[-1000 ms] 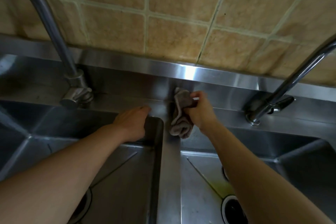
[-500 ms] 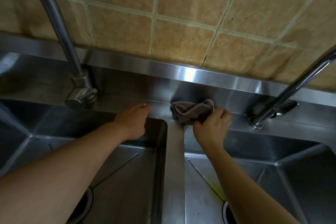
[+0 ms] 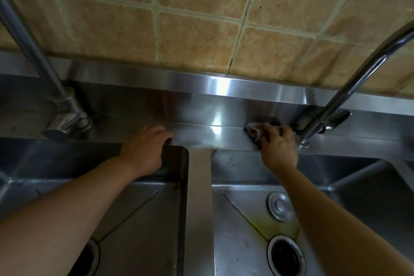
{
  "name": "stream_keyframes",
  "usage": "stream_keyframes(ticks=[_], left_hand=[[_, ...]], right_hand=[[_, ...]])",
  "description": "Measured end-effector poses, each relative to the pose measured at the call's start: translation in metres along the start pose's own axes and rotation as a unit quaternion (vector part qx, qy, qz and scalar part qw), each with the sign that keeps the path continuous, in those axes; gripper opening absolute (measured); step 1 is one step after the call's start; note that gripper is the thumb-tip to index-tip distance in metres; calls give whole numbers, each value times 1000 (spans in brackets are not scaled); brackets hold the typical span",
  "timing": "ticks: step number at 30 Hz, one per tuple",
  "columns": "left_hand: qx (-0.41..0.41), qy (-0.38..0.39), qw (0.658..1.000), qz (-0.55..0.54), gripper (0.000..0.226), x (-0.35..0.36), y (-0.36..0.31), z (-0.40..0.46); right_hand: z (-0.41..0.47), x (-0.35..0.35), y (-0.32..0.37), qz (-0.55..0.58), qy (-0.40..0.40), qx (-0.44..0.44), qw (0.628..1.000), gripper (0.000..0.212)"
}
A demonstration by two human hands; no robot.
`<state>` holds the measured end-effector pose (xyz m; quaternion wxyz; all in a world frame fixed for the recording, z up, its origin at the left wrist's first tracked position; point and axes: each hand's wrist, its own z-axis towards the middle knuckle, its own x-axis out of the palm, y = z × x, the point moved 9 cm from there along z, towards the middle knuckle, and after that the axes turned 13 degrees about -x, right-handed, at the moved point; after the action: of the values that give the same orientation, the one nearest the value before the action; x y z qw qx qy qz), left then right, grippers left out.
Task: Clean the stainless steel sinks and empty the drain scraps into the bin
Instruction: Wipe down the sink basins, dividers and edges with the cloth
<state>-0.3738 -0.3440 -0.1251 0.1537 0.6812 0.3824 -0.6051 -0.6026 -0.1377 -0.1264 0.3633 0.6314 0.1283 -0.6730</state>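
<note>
Sinks: two steel basins side by side, left basin [image 3: 143, 208] and right basin [image 3: 246, 219], split by a flat divider [image 3: 198, 197] running toward the back ledge [image 3: 201, 134]. Right hand [image 3: 279, 150] at the back ledge behind the right basin, fingers [image 3: 272, 132] curled over a grey rag [image 3: 254, 131], pressing it flat on the steel just beside the base of the right tap [image 3: 336, 96]. Left hand [image 3: 145, 150] resting on the back rim of the left basin, fingers loosely bent over the edge, holding nothing. Left tap [image 3: 65, 105] standing at the back left of the ledge. Open drain hole [image 3: 285, 257] in the right basin floor, with a round metal stopper [image 3: 280, 206] lying just behind it. Yellowish stain between the two. Left drain [image 3: 87, 257] partly hidden by the left forearm. Tan tiled wall [image 3: 201, 29] above the steel upstand.
</note>
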Motion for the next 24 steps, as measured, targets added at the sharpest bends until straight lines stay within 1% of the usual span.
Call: stream_keyframes(ticks=[1, 3, 6, 7, 9, 11, 15, 17, 20, 22, 24], left_hand=[[-4, 0, 1000, 7, 60, 1, 0, 0], [-8, -1, 1000, 14, 65, 1, 0, -1], [-3, 0, 1000, -1, 63, 1, -3, -1], [-1, 9, 1000, -16, 61, 1, -4, -1], [-2, 19, 998, -55, 57, -2, 0, -2], [-17, 9, 996, -86, 64, -8, 12, -4], [-72, -18, 995, -71, 68, -17, 52, -15], [-88, -22, 994, -65, 68, -23, 70, -22], [-99, -26, 993, -60, 66, -30, 90, -33], [-105, -37, 991, -69, 59, -33, 103, -40], [-115, -56, 988, -86, 47, -38, 115, -46]], right_hand=[[0, -4, -12, 4, -6, 21, 1000, 37], [3, -7, -20, 17, -17, 35, 999, 37], [-2, -7, -10, 51, -45, 69, 995, 36], [-4, -5, -1, 53, -41, 72, 995, 37], [-7, 6, 32, 36, -1, 26, 999, 41], [-8, 22, 74, 18, 49, -32, 998, 43], [-10, 50, 153, 23, 113, -83, 990, 41], [-13, 59, 186, 21, 129, -110, 985, 44], [-16, 70, 227, 29, 146, -122, 981, 44], [-19, 80, 258, 34, 148, -150, 977, 42], [-20, 89, 288, 48, 142, -181, 972, 42]])
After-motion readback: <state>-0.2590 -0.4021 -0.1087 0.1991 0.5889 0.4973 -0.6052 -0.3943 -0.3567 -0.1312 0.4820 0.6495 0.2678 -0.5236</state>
